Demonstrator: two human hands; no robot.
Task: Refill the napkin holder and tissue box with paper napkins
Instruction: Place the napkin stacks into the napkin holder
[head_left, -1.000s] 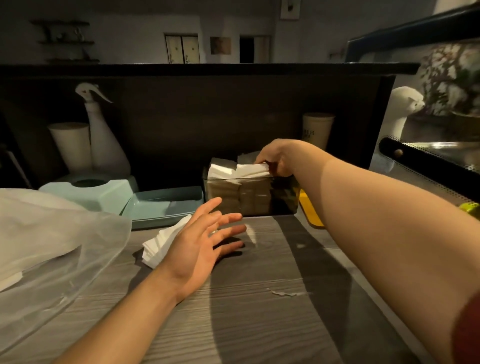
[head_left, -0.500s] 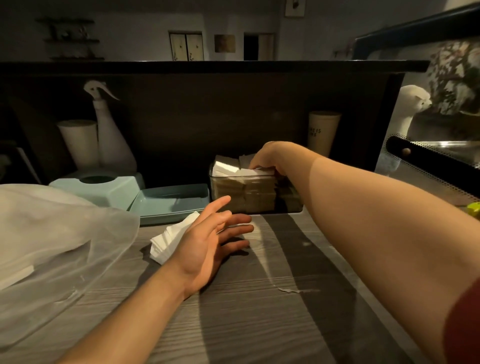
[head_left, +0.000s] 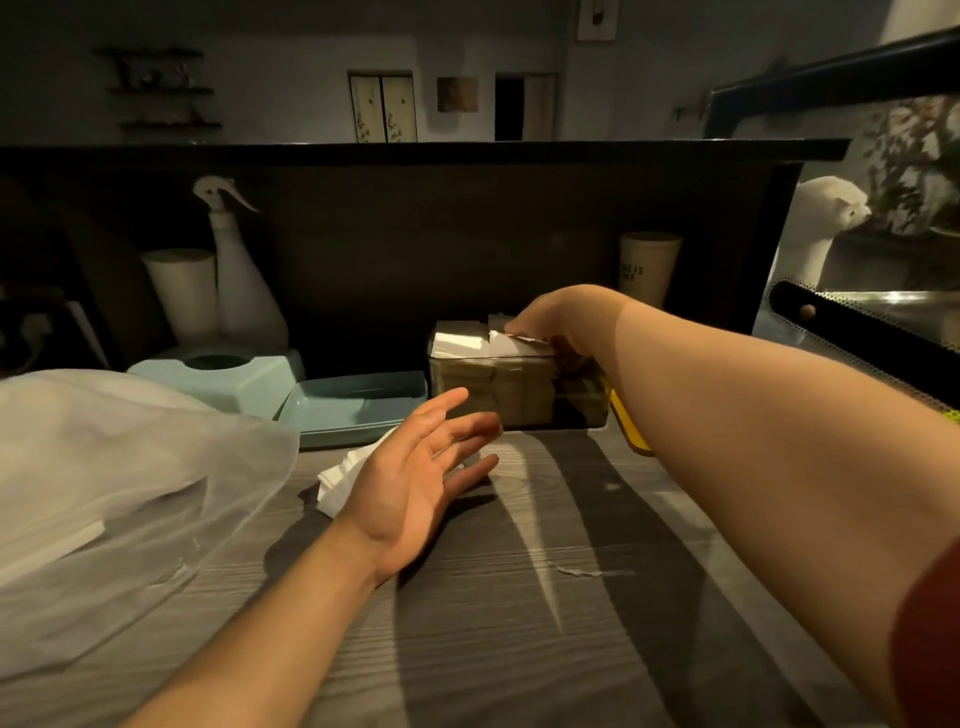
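A clear rectangular napkin holder (head_left: 576, 400) stands at the back of the wooden counter, filled with stacked white napkins (head_left: 460, 340) that rise above its rim. My right hand (head_left: 558, 317) reaches over its top, fingers curled down onto the right-hand napkins. My left hand (head_left: 415, 478) hovers open, palm up, in front of the holder and partly covers a loose stack of napkins (head_left: 337, 480) on the counter. A pale blue tissue box (head_left: 228, 379) with a round hole stands at the left, its blue lid (head_left: 353, 410) lying beside it.
A translucent plastic bag (head_left: 124, 499) with napkins inside fills the left foreground. A white spray bottle (head_left: 244, 280) and two cups (head_left: 182, 291) (head_left: 649, 267) stand against the dark back panel. A yellow object (head_left: 626, 431) lies right of the holder. A glass display case (head_left: 872, 317) is at right.
My right hand has pushed the napkins a little lower into the holder. My left hand has lifted slightly and shifted right, fingers still spread.
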